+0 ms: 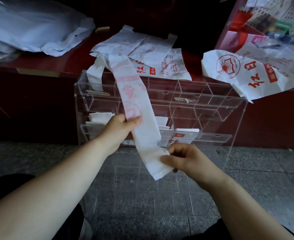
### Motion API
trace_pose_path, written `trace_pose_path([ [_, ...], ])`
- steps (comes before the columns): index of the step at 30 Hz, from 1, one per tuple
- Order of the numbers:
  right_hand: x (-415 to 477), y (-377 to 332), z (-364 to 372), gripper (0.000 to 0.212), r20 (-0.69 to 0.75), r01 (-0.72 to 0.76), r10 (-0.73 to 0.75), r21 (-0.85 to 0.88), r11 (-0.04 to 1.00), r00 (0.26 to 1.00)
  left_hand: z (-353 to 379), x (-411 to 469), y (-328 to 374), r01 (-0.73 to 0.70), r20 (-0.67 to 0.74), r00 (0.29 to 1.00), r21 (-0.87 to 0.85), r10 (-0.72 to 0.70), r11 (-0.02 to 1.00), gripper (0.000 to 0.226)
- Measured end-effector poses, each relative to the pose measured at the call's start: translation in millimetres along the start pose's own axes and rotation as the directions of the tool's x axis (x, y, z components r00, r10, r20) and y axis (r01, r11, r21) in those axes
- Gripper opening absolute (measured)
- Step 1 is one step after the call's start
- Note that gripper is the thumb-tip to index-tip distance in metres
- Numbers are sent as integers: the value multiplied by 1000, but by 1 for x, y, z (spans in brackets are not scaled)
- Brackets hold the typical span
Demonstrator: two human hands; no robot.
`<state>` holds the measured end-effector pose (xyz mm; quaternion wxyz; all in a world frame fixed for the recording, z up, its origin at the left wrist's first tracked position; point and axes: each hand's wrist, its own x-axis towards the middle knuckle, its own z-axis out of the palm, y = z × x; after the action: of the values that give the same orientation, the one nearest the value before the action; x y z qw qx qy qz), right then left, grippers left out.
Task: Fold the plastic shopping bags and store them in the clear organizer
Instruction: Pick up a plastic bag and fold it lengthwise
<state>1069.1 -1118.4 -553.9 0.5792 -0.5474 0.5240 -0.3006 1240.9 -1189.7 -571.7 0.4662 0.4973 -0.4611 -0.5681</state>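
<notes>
A clear acrylic compartment organizer (212, 101) stands just beyond the fingers, behind a white, red-printed plastic shopping bag (135, 101) folded into a long strip, gripped mid-length by the left hand (123, 127) and pinched at its lower end by the right hand (182, 158). The slick strip could unfold if either grip slackens. Its handles (96, 73), above the left fingers, may snag the organizer's top edge; open room lies below.

Crinkled plastic bag (139, 118); clear glossy organizer (186, 104).
</notes>
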Motion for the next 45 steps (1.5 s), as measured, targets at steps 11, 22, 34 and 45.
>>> trace_pose_path([
  [11, 18, -2, 9, 25, -191, 123, -89, 173, 977, 978, 6, -14, -4, 21, 220, 975, 108, -45, 994, 19],
  [22, 33, -16, 18, 27, -292, 21, 63, 273, 962, 954, 4, -26, 2, 299, 413, 879, -87, -239, 950, 22],
  [34, 30, -12, 19, 26, -245, 134, -101, 122, 983, 964, 4, -37, -3, 248, 334, 907, 69, -257, 966, 16],
  [45, 33, -8, 18, 33, -232, 236, -196, 163, 958, 953, 1, -50, -5, 224, 477, 816, 260, -326, 939, 12],
])
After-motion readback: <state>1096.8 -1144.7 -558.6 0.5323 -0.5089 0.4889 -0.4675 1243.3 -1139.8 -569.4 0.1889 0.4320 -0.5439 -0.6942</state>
